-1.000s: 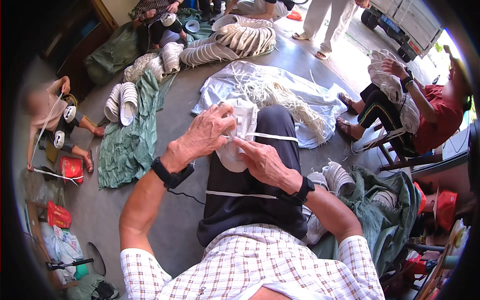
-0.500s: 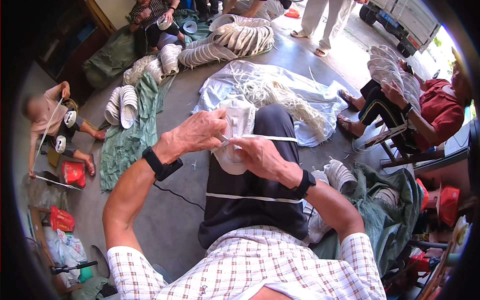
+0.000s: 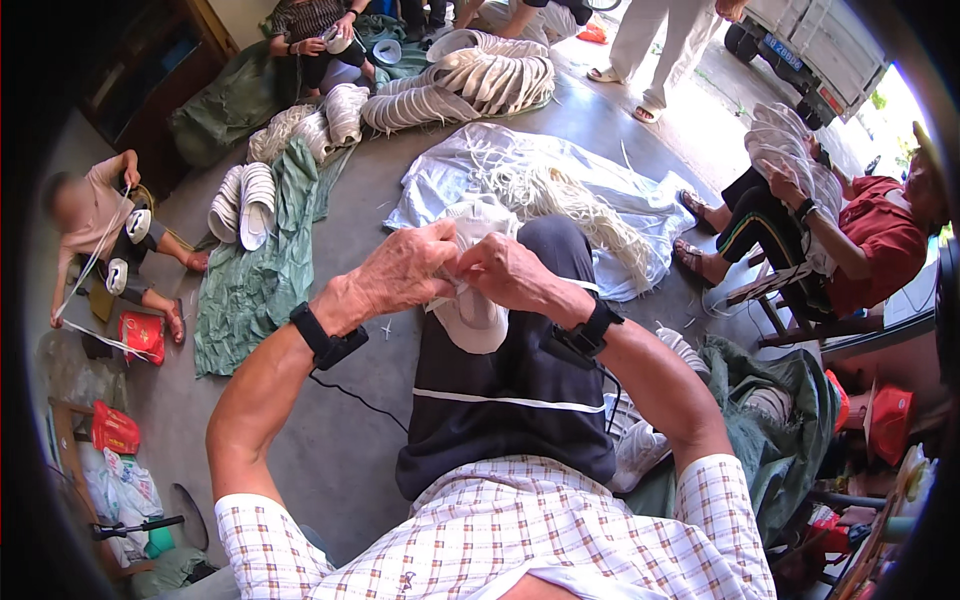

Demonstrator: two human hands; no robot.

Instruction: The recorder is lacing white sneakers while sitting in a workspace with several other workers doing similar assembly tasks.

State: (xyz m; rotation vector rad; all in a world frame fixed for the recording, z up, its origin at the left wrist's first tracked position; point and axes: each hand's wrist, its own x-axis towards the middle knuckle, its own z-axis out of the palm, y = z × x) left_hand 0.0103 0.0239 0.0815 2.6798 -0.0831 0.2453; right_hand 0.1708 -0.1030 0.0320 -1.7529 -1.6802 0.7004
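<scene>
While dark cloth trousers (image 3: 450,440) support it, white mesh shoe (image 3: 472,335) lies long axis near-far, smooth rounded end near. Left hand (image 3: 400,268) and right hand (image 3: 522,276), fingers curled, cover its middle, hiding whatever they pinch. Far: heap of cream laces (image 3: 585,208), pale sheet (image 3: 432,182); right: crumpled green sack (image 3: 725,442).

shirt (image 3: 520,510): white, brown-checked, short sleeves (image 3: 268,540), dark emblem (image 3: 406,581); trousers (image 3: 480,440): dark; left wristband (image 3: 309,324): black, boxy module (image 3: 346,348), thin cable (image 3: 362,400); right wristband (image 3: 602,321): black, module, cable

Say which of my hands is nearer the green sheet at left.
Left: your left hand is right of the green sheet; your right hand is farther right.
</scene>
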